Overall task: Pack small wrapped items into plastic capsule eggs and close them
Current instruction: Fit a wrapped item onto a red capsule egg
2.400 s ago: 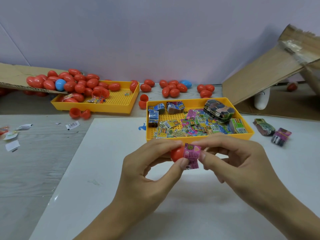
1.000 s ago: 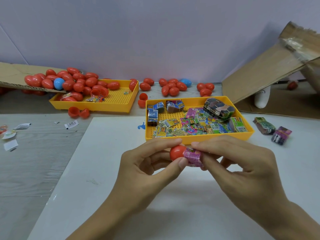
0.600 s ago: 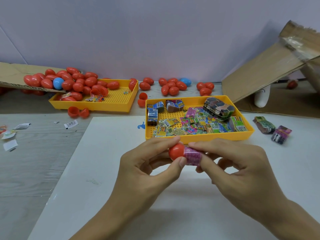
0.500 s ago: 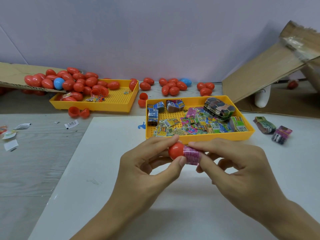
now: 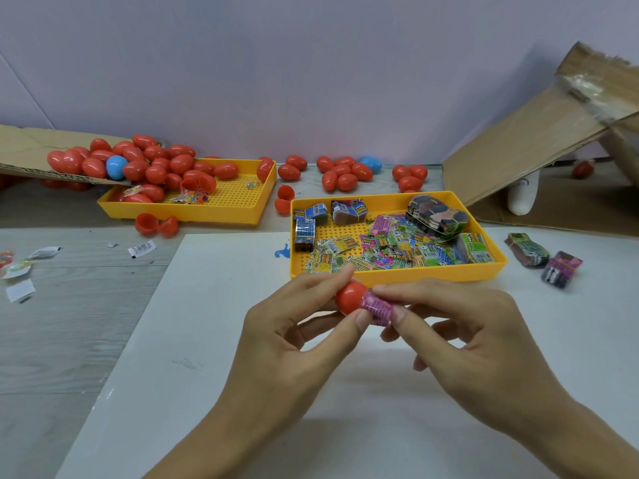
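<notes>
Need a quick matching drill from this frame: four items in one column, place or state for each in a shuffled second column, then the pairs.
Items:
1. red egg half
2. pink packet
3. blue egg
4. camo bundle

Places/states:
A. among red eggs on the cardboard flap at far left
B. pinched by the left hand
C. in the near yellow tray, back right corner
D. rolled, gripped by the right hand, one end at the egg's opening

Pairs: 1-B, 2-D, 3-A, 4-C
</notes>
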`<action>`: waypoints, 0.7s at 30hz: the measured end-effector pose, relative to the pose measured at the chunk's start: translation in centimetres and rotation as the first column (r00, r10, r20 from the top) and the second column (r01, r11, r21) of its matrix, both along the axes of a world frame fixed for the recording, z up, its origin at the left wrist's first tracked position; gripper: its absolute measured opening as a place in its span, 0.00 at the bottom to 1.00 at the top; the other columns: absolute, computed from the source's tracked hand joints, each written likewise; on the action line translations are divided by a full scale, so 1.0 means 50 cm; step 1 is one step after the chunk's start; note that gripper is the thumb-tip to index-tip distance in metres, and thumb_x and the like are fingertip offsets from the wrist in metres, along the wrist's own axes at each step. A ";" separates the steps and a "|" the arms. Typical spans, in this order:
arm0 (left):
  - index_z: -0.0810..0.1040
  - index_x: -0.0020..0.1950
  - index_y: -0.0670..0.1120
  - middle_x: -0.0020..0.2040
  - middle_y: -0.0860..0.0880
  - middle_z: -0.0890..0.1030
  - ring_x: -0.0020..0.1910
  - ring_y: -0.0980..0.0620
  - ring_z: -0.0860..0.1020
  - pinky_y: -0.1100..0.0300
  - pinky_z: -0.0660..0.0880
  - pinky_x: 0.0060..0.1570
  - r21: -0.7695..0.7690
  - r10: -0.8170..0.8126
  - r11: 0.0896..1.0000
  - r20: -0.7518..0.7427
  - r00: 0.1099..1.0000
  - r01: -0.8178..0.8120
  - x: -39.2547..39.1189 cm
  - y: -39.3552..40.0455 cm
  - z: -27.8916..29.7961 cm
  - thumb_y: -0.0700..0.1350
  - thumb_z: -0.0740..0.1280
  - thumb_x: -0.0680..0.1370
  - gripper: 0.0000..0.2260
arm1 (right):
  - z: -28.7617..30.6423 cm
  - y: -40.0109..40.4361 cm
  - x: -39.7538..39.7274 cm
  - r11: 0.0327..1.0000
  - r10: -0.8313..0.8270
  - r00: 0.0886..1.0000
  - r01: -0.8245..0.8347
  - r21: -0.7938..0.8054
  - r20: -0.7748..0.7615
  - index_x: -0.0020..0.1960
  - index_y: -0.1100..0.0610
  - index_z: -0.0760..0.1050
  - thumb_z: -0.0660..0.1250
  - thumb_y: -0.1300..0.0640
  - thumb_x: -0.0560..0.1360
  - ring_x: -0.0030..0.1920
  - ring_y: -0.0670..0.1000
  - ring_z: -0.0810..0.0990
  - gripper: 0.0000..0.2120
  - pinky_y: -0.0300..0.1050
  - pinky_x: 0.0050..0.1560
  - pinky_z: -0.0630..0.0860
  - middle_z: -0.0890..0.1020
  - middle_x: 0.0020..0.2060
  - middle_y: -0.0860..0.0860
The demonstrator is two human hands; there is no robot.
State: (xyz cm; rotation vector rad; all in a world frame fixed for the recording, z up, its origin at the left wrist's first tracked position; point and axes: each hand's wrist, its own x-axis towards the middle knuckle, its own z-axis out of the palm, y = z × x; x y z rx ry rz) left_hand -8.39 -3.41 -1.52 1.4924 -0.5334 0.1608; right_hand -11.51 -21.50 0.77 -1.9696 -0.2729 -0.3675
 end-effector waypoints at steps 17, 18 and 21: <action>0.79 0.60 0.48 0.56 0.55 0.83 0.56 0.61 0.81 0.69 0.75 0.56 0.241 0.156 0.935 0.383 0.911 -0.262 -0.016 -0.002 0.014 0.50 0.71 0.73 0.17 | 0.033 0.006 0.006 0.814 0.285 0.825 0.060 0.578 -0.487 0.44 0.59 0.86 0.73 0.49 0.61 0.40 0.55 0.87 0.17 0.40 0.29 0.78 0.86 0.41 0.59; 0.79 0.60 0.48 0.56 0.55 0.83 0.56 0.61 0.81 0.68 0.76 0.56 0.246 0.161 0.931 0.383 0.910 -0.268 -0.017 -0.002 0.013 0.51 0.71 0.73 0.17 | 0.034 0.006 0.006 0.800 0.297 0.816 0.071 0.596 -0.496 0.44 0.59 0.86 0.73 0.49 0.61 0.40 0.55 0.87 0.17 0.40 0.29 0.79 0.86 0.42 0.59; 0.78 0.61 0.48 0.56 0.56 0.82 0.57 0.59 0.82 0.65 0.77 0.56 0.262 0.174 0.921 0.383 0.907 -0.287 -0.019 -0.003 0.011 0.52 0.70 0.73 0.18 | 0.033 0.010 0.006 0.746 0.358 0.777 0.096 0.659 -0.519 0.44 0.59 0.87 0.73 0.50 0.62 0.38 0.53 0.87 0.16 0.40 0.31 0.80 0.86 0.42 0.59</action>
